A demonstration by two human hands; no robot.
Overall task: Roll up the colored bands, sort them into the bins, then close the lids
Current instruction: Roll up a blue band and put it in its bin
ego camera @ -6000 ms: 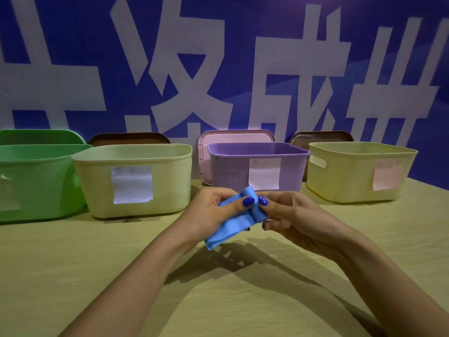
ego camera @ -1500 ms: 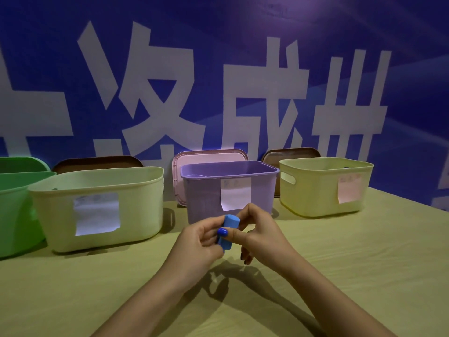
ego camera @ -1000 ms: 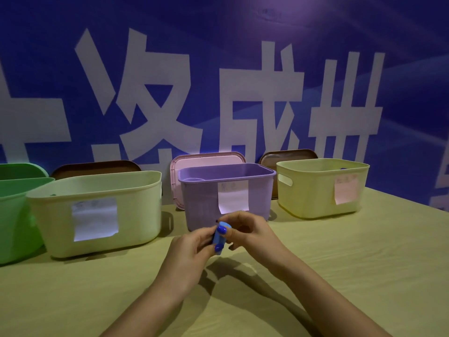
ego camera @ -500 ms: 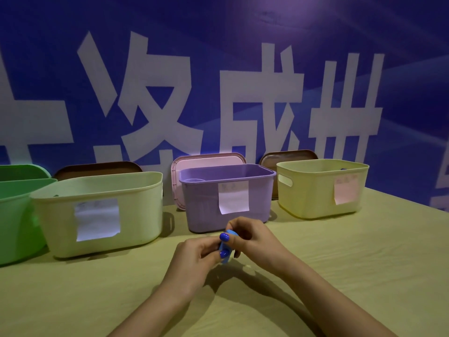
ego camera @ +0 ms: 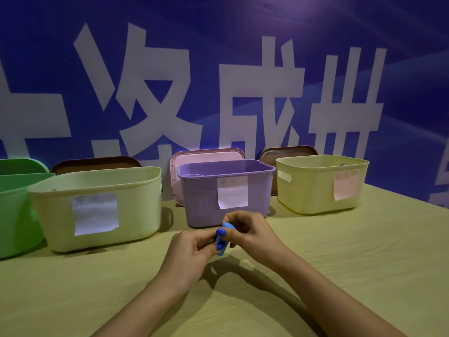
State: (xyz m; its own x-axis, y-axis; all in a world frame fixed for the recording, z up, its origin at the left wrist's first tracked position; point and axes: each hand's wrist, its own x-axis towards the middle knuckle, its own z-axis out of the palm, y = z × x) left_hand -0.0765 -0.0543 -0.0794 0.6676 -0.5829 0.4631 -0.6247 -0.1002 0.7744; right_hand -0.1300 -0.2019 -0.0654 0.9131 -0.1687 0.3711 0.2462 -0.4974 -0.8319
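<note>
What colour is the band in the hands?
Blue band, seen in the head view.

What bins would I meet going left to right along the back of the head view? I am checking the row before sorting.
green bin → pale cream bin → purple bin → yellow bin

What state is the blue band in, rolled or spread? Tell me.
Rolled. The blue band is a tight little bundle pinched between the left hand and right hand, with no loose length hanging out.
</note>
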